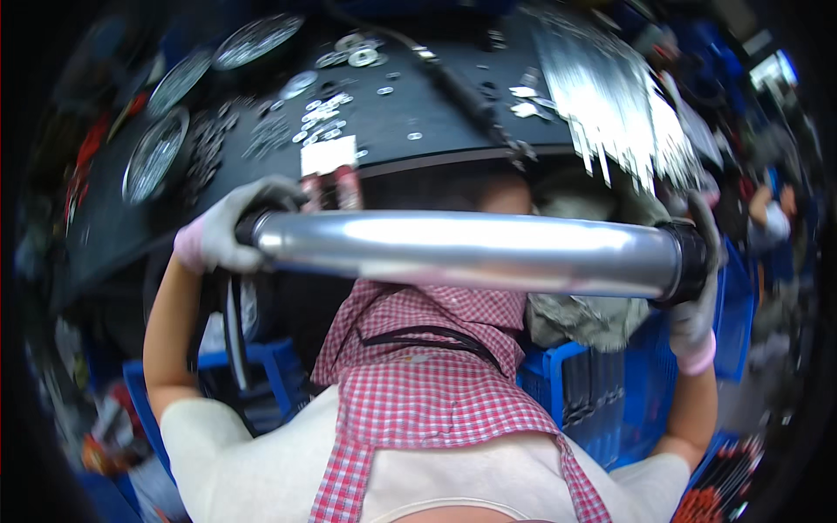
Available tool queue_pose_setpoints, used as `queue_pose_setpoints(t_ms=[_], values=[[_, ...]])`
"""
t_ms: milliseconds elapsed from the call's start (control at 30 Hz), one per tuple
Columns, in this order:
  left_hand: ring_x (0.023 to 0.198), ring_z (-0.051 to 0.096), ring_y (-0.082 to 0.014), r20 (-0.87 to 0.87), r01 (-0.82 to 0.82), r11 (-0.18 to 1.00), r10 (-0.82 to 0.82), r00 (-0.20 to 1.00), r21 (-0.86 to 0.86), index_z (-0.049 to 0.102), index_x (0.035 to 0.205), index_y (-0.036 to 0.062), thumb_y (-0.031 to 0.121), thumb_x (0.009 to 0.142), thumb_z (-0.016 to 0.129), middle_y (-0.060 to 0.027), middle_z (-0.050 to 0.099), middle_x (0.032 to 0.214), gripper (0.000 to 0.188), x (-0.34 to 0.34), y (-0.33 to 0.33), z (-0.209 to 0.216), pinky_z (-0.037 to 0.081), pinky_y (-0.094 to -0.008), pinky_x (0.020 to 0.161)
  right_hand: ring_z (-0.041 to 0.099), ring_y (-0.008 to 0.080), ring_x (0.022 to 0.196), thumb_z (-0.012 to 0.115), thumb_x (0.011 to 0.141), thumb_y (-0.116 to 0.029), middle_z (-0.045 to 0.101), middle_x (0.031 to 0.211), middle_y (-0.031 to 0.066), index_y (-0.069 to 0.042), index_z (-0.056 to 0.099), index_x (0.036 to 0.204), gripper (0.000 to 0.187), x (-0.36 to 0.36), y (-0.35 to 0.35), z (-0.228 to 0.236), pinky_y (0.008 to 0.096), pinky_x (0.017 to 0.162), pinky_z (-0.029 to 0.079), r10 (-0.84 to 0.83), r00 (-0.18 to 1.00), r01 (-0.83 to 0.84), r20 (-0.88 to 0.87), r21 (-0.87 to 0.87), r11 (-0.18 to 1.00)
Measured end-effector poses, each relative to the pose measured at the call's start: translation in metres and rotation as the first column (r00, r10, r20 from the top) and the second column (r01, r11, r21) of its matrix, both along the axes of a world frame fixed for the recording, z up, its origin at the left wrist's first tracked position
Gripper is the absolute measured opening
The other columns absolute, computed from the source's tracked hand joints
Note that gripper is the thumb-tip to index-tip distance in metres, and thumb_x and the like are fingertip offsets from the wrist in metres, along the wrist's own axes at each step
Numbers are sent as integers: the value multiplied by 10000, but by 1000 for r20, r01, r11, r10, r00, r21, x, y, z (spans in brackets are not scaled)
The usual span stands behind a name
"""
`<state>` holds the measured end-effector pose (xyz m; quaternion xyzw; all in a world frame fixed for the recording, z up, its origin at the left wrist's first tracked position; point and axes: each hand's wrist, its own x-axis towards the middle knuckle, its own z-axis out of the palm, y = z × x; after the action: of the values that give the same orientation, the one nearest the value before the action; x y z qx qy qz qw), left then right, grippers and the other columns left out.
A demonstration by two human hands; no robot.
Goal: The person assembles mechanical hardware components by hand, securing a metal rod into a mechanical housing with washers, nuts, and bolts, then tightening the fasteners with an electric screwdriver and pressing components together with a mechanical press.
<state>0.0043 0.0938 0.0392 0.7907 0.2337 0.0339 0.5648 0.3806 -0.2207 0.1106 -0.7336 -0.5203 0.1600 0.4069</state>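
Across my front lies a long shiny metal tube [471, 248] with a black fitting on each end, held level between my two gloved hands. My left hand [228, 228], in a pale glove with a pink cuff, is closed round the black fitting at the left end. My right hand [697, 318] wraps the larger black fitting [689, 261] at the right end; part of its fingers is hidden behind it. Just beyond the tube, at the table's edge, are a white card [329, 156] and two red cylindrical things [347, 187], blurred.
On the dark table [418, 105] stand round metal dishes [157, 155], with several washers and small parts [324, 115] nearby. A dark cord-like tool [462, 91] crosses it. Thin metal rods [602, 96] lie at the right. Blue crates [558, 375] flank me, one near grey cloth [584, 318].
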Motion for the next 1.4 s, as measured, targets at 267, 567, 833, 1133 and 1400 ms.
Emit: queue_pose_setpoints(t_ms=[267, 567, 833, 1133, 1400], values=[[1007, 568, -187, 110, -57, 996, 49, 993, 72, 531, 1194, -20, 238, 511, 728, -111, 590, 1092, 756, -53, -21, 1, 449, -317, 909, 555, 251, 1045, 497, 769, -770, 475, 1306, 184, -72, 25, 1510, 1121, 18, 5, -11, 354, 859, 491, 201, 979, -200, -27, 15, 980], [1018, 590, -210, 114, -224, 963, 208, 971, 148, 519, 1213, -7, 265, 507, 815, -117, 606, 1065, 813, -124, -53, -3, 444, -313, 932, 567, 246, 990, 423, 916, -307, 470, 1296, 214, 11, 460, 1306, 504, -50, 79, -8, 346, 868, 483, 269, 944, -309, 190, 226, 924], [1066, 599, -239, 127, -515, 615, 562, 818, 597, 459, 1292, 109, 138, 522, 845, -97, 595, 1138, 862, -219, -145, 30, 488, -375, 925, 484, 301, 1237, 606, 833, 10, 396, 1436, 162, -94, 297, 1471, 715, -15, 168, 72, 397, 1002, 438, 645, 593, -760, 482, 71, 646], [959, 626, -287, 365, -34, -387, 834, 413, 921, 491, 1192, 94, 335, 657, 795, -88, 621, 1083, 661, -346, -282, -54, 494, -373, 793, 501, 214, 1200, 474, 913, -122, 448, 1348, 129, -25, 331, 1423, 538, -286, 227, -17, 280, 863, 516, 640, 341, -932, -688, -161, 323], [1285, 413, -334, 526, -504, -839, 339, -780, -206, 349, 1398, 98, 99, 757, 678, -201, 405, 1381, 720, -348, -401, -252, 307, -388, 1106, 620, 259, 933, 805, 637, -256, 567, 1061, 165, -11, 468, 1247, 739, -435, 107, -154, 350, 818, 512, 936, -95, -952, -338, -243, -184]])
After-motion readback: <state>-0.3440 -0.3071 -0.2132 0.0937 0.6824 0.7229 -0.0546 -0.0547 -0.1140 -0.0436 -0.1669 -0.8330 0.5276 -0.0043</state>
